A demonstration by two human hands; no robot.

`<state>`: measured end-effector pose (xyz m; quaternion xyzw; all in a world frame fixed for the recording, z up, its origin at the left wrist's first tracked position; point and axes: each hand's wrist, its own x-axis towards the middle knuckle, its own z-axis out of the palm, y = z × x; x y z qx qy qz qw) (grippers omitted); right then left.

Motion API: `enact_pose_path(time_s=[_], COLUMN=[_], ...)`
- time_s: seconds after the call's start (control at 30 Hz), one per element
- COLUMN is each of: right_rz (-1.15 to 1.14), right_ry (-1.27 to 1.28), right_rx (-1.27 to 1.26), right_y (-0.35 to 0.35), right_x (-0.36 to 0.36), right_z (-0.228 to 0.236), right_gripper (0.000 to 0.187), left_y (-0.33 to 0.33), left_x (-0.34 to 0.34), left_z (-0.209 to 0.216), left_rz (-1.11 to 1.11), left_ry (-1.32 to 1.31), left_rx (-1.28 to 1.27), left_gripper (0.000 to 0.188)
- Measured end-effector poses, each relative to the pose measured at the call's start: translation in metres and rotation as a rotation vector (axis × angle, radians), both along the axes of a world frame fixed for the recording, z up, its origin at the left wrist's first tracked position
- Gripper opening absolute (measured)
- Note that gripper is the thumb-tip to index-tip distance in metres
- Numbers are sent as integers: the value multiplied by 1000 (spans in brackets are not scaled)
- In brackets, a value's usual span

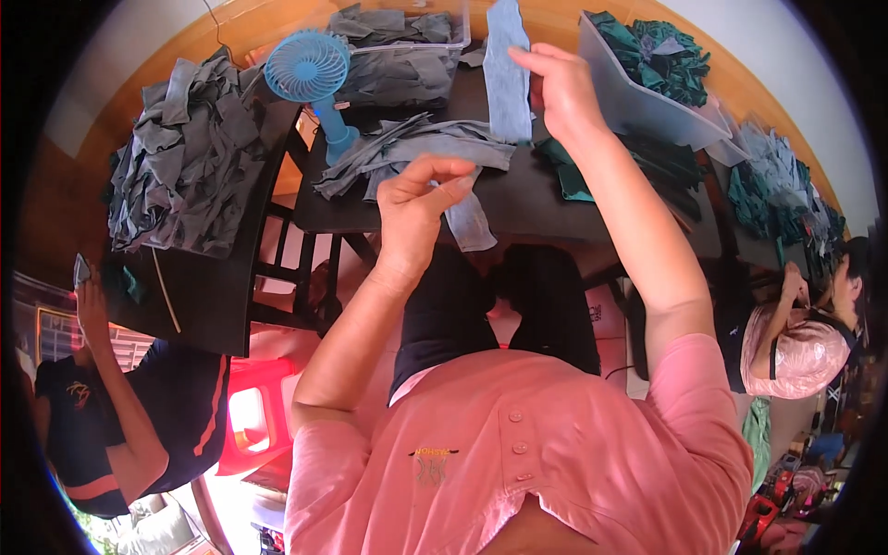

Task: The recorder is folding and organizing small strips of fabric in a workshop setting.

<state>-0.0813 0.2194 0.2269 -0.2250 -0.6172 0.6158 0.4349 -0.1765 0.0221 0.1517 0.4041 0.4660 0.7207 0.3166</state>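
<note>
My right hand (566,92) is raised over the table and pinches a light grey-blue fabric strip (508,83) at its edge, so the strip stands upright. Lower and to the left, my left hand (418,208) has thumb and forefinger pressed together; I cannot make out what is between them. Just behind those fingertips, another grey-blue strip (470,224) hangs over the table's front edge, and whether the fingers touch it is unclear. Beyond my left hand, a loose heap of grey fabric strips (416,146) lies on the dark table (324,211).
A blue fan (308,74) stands behind the heap. Grey cloth fills a clear bin (460,32) at the back; green cloth fills another bin (638,83). Green pieces (661,162) lie under my right forearm. A grey pile (185,157) sits left. People work at both sides.
</note>
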Motion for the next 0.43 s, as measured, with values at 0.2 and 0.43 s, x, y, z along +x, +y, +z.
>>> enact_pose_path(time_s=[0.2,0.43], right_rz=[28,20], right_ry=[-42,-49], right_rx=[-162,-318], right_y=[-66,-91], right_x=[57,108], right_z=[-14,-49], right_gripper=[12,30], left_y=[15,32], left_x=[42,82], left_z=[23,5], left_rz=[399,259], left_ry=[549,555], left_rx=[219,50], left_gripper=[17,28])
